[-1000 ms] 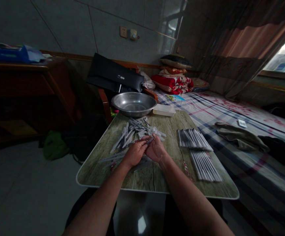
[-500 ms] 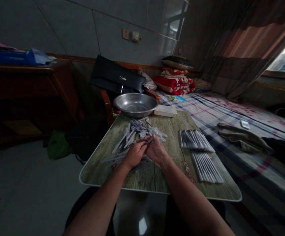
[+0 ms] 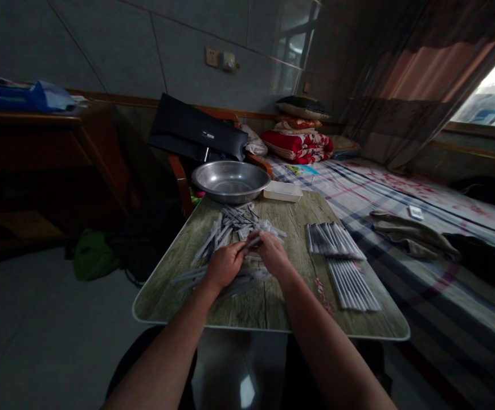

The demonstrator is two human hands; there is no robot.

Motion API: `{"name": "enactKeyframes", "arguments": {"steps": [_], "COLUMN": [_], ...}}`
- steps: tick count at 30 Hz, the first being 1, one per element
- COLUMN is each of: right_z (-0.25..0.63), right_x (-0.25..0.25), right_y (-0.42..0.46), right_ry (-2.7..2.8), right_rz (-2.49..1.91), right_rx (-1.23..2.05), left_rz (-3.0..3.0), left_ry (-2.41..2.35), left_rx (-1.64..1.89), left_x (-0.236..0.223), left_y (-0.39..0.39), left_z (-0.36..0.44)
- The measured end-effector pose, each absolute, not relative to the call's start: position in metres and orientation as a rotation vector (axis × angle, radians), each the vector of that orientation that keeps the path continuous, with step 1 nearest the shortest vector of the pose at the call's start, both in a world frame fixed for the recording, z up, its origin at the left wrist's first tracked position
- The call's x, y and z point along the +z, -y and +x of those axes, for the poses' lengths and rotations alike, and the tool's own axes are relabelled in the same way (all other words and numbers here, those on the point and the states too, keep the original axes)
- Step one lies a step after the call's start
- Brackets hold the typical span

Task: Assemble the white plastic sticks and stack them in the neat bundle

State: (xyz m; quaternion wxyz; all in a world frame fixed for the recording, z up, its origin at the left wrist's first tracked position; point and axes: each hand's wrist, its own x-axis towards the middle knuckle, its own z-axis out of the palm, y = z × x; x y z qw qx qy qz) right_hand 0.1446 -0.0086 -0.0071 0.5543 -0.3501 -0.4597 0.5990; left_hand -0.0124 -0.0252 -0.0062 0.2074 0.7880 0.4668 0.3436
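Observation:
My left hand (image 3: 225, 264) and my right hand (image 3: 273, 253) meet over the middle of a small wood-grain table (image 3: 268, 307). Together their fingertips pinch one thin grey stick (image 3: 250, 243). Just beyond the hands lies a loose heap of the same grey and white sticks (image 3: 234, 225), and more of them lie under my wrists (image 3: 238, 282). To the right, two neat rows of sticks (image 3: 343, 259) are laid side by side on the table.
A metal basin (image 3: 230, 180) and a flat white box (image 3: 283, 191) sit at the table's far edge. A bed with a checked cover (image 3: 401, 228) and folded blankets (image 3: 298, 142) runs along the right. A dark wooden desk (image 3: 37, 148) stands at left.
Both hands have moved a little forward toward the heap, still pinched on a stick. The camera view shifted slightly.

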Motion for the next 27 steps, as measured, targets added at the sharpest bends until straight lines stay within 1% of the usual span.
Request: {"name": "enactKeyframes", "arguments": {"steps": [4,8,11,13,16,19,22,27], "right_z": [0.157,0.164,0.17,0.182,0.213,0.251,0.279,0.29], "right_x": [0.019,0.041,0.044,0.042,0.035,0.023,0.008,-0.009], "right_y": [0.016,0.032,0.05,0.064,0.091,0.117,0.139,0.156], "right_ry": [1.596,1.905,1.932,1.927,1.936,1.914,1.843,1.722], "right_rz": [-1.065,-1.188,-1.316,-1.411,-1.616,-1.864,-2.084,-2.248], "right_rx": [1.031,0.826,0.715,0.592,0.356,0.189,0.1,0.048], "left_rz": [2.29,2.425,2.501,2.524,2.499,2.452,2.414,2.369], "left_ry": [-1.298,-1.252,-1.186,-1.229,-1.325,-1.354,-1.32,-1.243], "left_rx": [0.988,1.017,1.097,1.179,1.313,1.388,1.396,1.4], "left_x": [-0.01,-0.011,-0.01,-0.009,-0.006,-0.003,-0.001,-0.002], "left_y": [0.022,0.021,0.021,0.022,0.025,0.026,0.027,0.025], "left_z": [-0.016,-0.013,-0.009,-0.007,-0.009,-0.012,-0.014,-0.012]}}
